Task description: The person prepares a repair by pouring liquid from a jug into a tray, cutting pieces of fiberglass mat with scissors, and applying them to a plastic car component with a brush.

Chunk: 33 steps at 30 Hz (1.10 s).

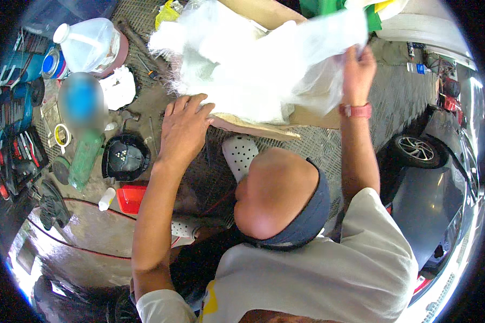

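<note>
A large white sheet point(237, 70) with frayed edges, partly see-through, lies over brown cardboard point(258, 129). Its upper right part is lifted and smeared by motion. My right hand point(359, 72), with a red band on the wrist, pinches that raised edge. At the near left corner, my left hand point(186, 126) rests palm down, fingers apart and bent, with thumb and forefinger touching the sheet's edge by the cardboard. What lies beneath the sheet is hidden.
On the left stand a big clear jug point(89, 46), a green bottle point(86, 159), a black bowl-like part point(125, 156) and a red tray point(130, 199). A red hose point(75, 248) crosses the floor. White clogs point(240, 156) are near the cardboard. A grey car point(436, 188) stands right.
</note>
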Each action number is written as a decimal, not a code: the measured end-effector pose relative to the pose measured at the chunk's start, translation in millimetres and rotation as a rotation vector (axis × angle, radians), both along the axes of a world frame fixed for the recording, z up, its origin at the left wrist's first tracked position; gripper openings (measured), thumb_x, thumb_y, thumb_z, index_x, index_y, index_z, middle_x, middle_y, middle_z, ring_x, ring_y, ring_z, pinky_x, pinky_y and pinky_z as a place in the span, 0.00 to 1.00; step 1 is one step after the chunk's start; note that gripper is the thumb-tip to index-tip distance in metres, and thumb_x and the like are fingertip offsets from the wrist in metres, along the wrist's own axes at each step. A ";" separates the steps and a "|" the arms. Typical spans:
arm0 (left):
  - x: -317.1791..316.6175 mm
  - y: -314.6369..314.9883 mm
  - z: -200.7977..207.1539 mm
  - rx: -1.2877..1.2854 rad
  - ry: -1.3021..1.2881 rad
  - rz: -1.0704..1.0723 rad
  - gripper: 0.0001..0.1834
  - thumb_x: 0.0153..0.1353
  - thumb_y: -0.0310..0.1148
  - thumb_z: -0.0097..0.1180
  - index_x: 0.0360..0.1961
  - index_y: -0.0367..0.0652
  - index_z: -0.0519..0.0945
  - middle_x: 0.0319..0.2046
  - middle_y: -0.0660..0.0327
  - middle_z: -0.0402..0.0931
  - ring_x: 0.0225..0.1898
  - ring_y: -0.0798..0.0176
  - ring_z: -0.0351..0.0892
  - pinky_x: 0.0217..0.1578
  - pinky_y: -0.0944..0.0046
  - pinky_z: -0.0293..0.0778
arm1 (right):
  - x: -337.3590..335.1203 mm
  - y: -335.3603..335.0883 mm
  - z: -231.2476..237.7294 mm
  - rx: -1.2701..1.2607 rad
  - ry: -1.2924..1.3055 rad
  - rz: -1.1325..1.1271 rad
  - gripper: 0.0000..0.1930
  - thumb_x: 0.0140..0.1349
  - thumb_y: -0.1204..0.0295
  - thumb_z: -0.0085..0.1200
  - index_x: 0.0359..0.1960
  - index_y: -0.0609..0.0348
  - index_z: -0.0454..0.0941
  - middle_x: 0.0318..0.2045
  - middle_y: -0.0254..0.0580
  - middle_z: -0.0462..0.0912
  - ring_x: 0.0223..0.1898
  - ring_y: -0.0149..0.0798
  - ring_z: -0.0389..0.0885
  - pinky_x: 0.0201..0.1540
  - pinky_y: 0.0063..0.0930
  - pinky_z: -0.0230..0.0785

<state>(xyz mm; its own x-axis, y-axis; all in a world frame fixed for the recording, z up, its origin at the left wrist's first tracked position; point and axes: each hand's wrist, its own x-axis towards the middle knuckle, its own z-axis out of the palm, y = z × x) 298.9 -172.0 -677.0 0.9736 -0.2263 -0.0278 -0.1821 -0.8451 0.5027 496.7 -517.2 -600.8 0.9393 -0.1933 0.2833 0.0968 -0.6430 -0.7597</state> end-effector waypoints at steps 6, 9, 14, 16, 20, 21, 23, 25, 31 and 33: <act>21.1 -19.5 3.8 -0.201 -0.054 0.258 0.26 0.62 0.38 0.67 0.60 0.43 0.77 0.56 0.55 0.76 0.55 0.51 0.76 0.55 0.49 0.72 | 8.9 -23.4 19.4 -0.177 0.106 0.158 0.13 0.70 0.66 0.60 0.43 0.67 0.82 0.33 0.47 0.87 0.34 0.37 0.85 0.40 0.34 0.76; 34.1 -25.4 11.0 -0.337 0.003 0.472 0.37 0.64 0.41 0.68 0.67 0.37 0.65 0.54 0.43 0.74 0.44 0.52 0.80 0.46 0.51 0.76 | -44.9 -1.3 15.7 -0.317 0.068 0.162 0.14 0.73 0.66 0.56 0.47 0.67 0.79 0.35 0.50 0.86 0.37 0.44 0.86 0.43 0.36 0.76; 51.3 -23.6 18.4 -0.595 0.095 0.676 0.42 0.66 0.44 0.67 0.71 0.33 0.60 0.58 0.36 0.71 0.39 0.53 0.81 0.43 0.54 0.79 | -71.4 -58.7 -0.8 -0.150 -0.258 -0.243 0.13 0.74 0.73 0.54 0.53 0.72 0.77 0.47 0.49 0.84 0.49 0.39 0.80 0.55 0.36 0.73; 56.7 -17.0 18.2 -0.574 0.101 0.691 0.44 0.66 0.44 0.67 0.72 0.31 0.57 0.60 0.35 0.71 0.44 0.50 0.81 0.46 0.54 0.78 | -59.7 -63.6 48.8 -0.196 -0.348 -0.392 0.12 0.74 0.75 0.53 0.53 0.71 0.78 0.49 0.49 0.85 0.48 0.39 0.81 0.56 0.34 0.73; 78.9 -12.7 27.8 -0.483 0.145 0.723 0.44 0.65 0.46 0.67 0.71 0.28 0.61 0.60 0.35 0.73 0.57 0.42 0.79 0.56 0.52 0.76 | -65.8 -68.7 114.5 -0.213 -0.613 -0.112 0.12 0.76 0.78 0.48 0.56 0.70 0.78 0.50 0.51 0.86 0.50 0.37 0.83 0.57 0.35 0.74; 85.2 -12.2 30.6 -0.464 0.149 0.736 0.44 0.65 0.47 0.67 0.70 0.27 0.63 0.59 0.35 0.74 0.59 0.41 0.79 0.57 0.52 0.76 | -76.5 -66.3 115.9 -0.198 -0.591 -0.143 0.13 0.75 0.78 0.49 0.56 0.70 0.78 0.51 0.52 0.86 0.50 0.38 0.83 0.57 0.36 0.74; 93.8 -4.6 26.0 -0.387 0.129 0.665 0.42 0.64 0.49 0.67 0.66 0.26 0.69 0.58 0.36 0.76 0.59 0.41 0.79 0.58 0.50 0.75 | -99.6 -55.4 90.5 -0.143 -0.548 -0.197 0.13 0.74 0.77 0.52 0.56 0.70 0.78 0.51 0.53 0.86 0.50 0.41 0.83 0.58 0.38 0.73; 98.5 0.1 19.3 -0.340 0.114 0.655 0.33 0.60 0.49 0.70 0.58 0.32 0.80 0.56 0.42 0.77 0.59 0.42 0.78 0.59 0.49 0.74 | -123.2 -47.3 50.8 -0.746 -0.171 0.135 0.17 0.66 0.75 0.58 0.56 0.67 0.80 0.54 0.55 0.85 0.54 0.54 0.82 0.60 0.47 0.71; 106.2 10.7 12.8 -0.069 -0.122 0.536 0.17 0.52 0.42 0.75 0.40 0.46 0.89 0.49 0.54 0.76 0.54 0.48 0.74 0.58 0.50 0.69 | -92.7 64.6 -68.4 -0.357 0.187 0.657 0.31 0.55 0.74 0.64 0.63 0.60 0.71 0.68 0.58 0.71 0.69 0.59 0.68 0.70 0.54 0.61; 109.5 6.6 25.2 -0.085 -0.161 0.520 0.12 0.52 0.39 0.75 0.35 0.47 0.91 0.50 0.57 0.76 0.55 0.49 0.72 0.58 0.47 0.66 | -88.7 105.6 -81.4 -0.514 0.174 0.571 0.40 0.55 0.67 0.69 0.70 0.59 0.64 0.67 0.65 0.71 0.70 0.65 0.65 0.72 0.54 0.57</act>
<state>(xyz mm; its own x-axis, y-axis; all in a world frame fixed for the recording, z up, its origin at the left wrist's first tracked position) 408.4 -165.4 -651.8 0.9482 0.2906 0.1286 0.1681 -0.8020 0.5732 408.1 -411.6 -682.2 0.8928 0.4482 0.0462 0.4252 -0.8042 -0.4154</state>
